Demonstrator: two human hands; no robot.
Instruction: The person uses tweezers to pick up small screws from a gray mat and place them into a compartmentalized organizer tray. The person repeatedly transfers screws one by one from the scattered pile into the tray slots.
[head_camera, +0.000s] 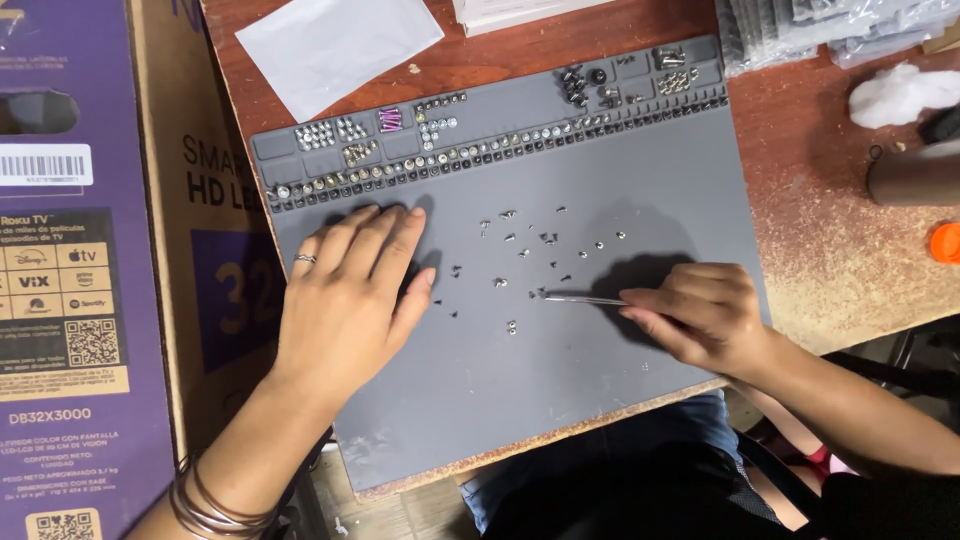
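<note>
Worn red-brown table (800, 230) carried a grey work mat (560, 400) whose near corner ran past the table edge. Loose small screws (525, 250) lay scattered mid-mat, too tiny to tell apart; sorted ones filled the tray compartments (480, 125) along the far rim. The left hand (350, 300) lay flat, palm down, fingers together, covering whatever sat beneath. The right hand (700, 315) pinched slim metal tweezers (580, 299), tip among the screws, rear end hidden in the fingers. Purple cardboard boxes (70, 300) were cut off at left.
</note>
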